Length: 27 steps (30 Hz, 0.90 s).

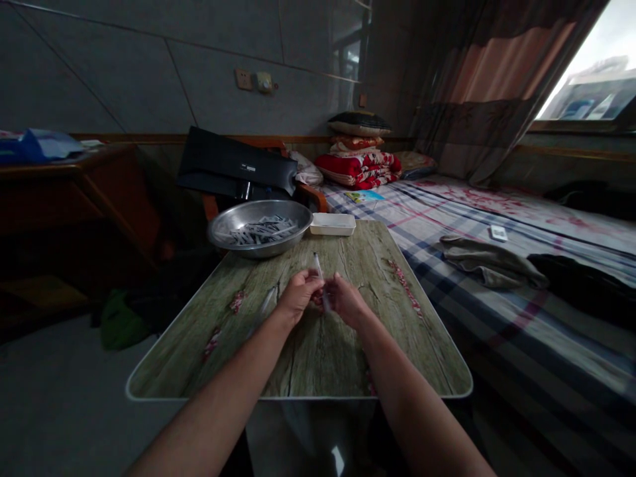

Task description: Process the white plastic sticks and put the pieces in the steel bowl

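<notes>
Above the middle of the table, my two hands meet around a slim, pale, translucent tube with a dark tip. It stands nearly upright and may be a pen; its exact kind is too small to tell. The fingers of my left hand pinch it from the left. My right hand closes on its lower part from the right, where a clear, filmy end hangs below the fingers. A thin clear plastic strip lies on the tabletop beside my left wrist.
A steel basin at the table's back left holds many slim white-and-dark pieces. Beside it sits a shallow white tray. Behind is a black monitor on a chair. A bed with clothes borders the right side.
</notes>
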Tool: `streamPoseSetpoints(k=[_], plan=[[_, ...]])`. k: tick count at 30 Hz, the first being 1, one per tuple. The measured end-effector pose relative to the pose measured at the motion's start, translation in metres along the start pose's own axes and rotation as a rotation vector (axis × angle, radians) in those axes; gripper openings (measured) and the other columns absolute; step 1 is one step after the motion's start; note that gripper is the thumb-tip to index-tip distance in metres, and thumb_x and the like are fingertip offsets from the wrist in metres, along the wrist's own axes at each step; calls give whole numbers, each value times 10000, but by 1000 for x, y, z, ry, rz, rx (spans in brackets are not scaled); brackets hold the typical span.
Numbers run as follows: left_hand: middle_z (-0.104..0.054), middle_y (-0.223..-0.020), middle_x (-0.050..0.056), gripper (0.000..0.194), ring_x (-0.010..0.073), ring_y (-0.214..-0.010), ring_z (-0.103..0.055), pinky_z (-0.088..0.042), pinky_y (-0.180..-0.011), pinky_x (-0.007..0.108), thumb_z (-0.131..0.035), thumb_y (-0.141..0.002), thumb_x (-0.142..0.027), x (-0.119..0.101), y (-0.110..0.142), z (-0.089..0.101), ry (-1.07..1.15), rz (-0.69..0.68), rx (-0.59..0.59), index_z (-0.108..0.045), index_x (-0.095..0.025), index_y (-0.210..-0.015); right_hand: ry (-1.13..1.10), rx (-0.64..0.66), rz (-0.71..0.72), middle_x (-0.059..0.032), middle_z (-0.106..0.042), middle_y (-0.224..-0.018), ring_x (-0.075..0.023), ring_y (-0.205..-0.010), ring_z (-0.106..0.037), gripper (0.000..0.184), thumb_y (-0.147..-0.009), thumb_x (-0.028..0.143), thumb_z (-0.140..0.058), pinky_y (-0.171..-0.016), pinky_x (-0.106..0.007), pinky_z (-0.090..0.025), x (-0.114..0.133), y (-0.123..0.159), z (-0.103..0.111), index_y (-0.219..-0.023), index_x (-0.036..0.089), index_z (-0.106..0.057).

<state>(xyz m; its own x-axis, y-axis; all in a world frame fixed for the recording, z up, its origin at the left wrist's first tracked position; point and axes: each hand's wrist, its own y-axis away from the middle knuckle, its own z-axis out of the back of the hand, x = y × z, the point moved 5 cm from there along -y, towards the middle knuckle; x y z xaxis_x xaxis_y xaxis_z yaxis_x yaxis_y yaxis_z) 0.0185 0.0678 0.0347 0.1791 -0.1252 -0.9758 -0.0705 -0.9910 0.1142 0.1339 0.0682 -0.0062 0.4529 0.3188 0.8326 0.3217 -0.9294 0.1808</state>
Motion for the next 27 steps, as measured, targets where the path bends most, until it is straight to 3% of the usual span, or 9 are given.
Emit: streamPoseSetpoints(k=[3, 6, 8, 11, 15, 20, 27], plan=[[-624, -686, -21, 340, 137, -615, -597, -470, -587, 243, -736, -604, -258, 3, -8, -12, -9, -148, -73, -619, -176, -912, 113, -32, 67, -7, -620, -661, -133, -499, -569, 340, -832, 506, -603, -483, -257, -446, 4, 1, 2, -875, 169, -603], [-604, -672, -16, 252, 143, -634, -596, -477, -611, 250, -706, -700, -366, 6, -14, -14, -70, -233, -126, -638, -182, -859, 194, -33, 153, 44, -518, -581, -80, -425, -426, 311, -804, 481, -651, -401, -209, -323, 9, 3, 3, -832, 177, -589], [-589, -629, -15, 301, 133, -543, -555, -447, -531, 248, -636, -775, -480, 12, -17, -15, -40, -198, -107, -634, -187, -841, 208, 7, 156, 56, -475, -561, -73, -426, -390, 322, -807, 494, -650, -395, -204, -300, 7, 2, 0, -816, 179, -581], [-619, -644, -9, 387, 113, -432, -487, -408, -451, 254, -587, -799, -581, 24, -20, -20, 51, -104, -5, -616, -196, -826, 194, 31, 110, 46, -503, -575, -87, -445, -442, 317, -795, 484, -665, -430, -217, -367, 1, 0, -4, -802, 186, -557], [-655, -689, 5, 401, 139, -520, -575, -454, -513, 260, -647, -755, -595, 40, -21, -25, 128, -35, 92, -609, -203, -831, 148, -58, 30, 46, -525, -592, -93, -437, -461, 248, -787, 392, -650, -417, -209, -364, -4, -1, -3, -888, 190, -548], [-642, -711, 9, 413, 175, -714, -637, -487, -624, 263, -643, -743, -616, 49, -23, -24, 149, -98, 37, -577, -208, -745, 164, -142, -100, 128, -331, -478, -56, -331, -216, 200, -788, 344, -573, -353, -166, -116, -4, 5, -1, -929, 233, -483], [-585, -677, -12, 426, 156, -637, -569, -449, -560, 259, -611, -725, -642, 49, -25, -24, 122, -79, -7, -528, -224, -703, 264, -142, -39, 119, -323, -489, -56, -344, -229, 201, -815, 389, -574, -351, -173, -124, -4, 3, -2, -843, 232, -451]])
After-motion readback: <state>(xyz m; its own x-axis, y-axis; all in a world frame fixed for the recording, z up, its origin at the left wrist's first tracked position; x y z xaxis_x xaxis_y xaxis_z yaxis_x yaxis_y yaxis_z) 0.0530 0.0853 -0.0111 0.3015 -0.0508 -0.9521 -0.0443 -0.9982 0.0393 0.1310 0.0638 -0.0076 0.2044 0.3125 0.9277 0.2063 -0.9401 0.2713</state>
